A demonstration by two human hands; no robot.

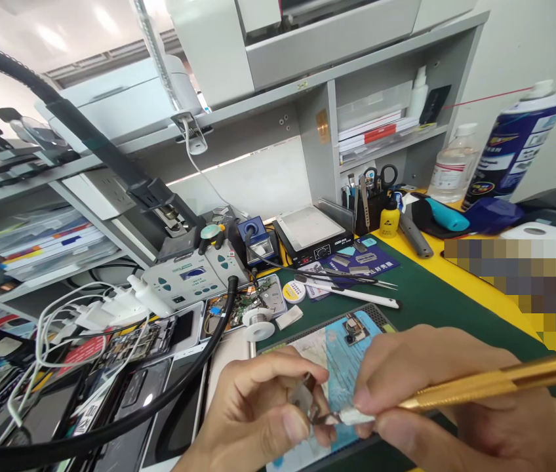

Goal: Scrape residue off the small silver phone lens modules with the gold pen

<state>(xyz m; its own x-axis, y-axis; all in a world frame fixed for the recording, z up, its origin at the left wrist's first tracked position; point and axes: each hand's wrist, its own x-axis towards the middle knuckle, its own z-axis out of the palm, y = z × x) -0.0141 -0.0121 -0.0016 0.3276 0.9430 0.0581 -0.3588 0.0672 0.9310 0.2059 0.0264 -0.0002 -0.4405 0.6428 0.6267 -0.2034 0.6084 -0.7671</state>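
Note:
My left hand [253,406] pinches a small metallic phone part [302,396] between thumb and fingers; its exact kind does not show. My right hand [430,367] grips a pen-shaped blade tool with a gold handle [499,387], whose front is wrapped in white material [355,415]. The tool's narrow dark tip [328,418] meets or nearly meets the part; I cannot tell whether they touch. Under both hands lies a blue-and-white printed work pad [307,347]. A small camera-like module [355,328] rests on it, just beyond my right hand.
Beyond the pad lie a white pen-shaped tool [351,292], tweezers [366,280] and a solder spool [259,325]. A black hose [199,367] curves from the grey rework station [194,275] across the left side. Opened phones [145,341] crowd there; a spray can [514,144] stands at right.

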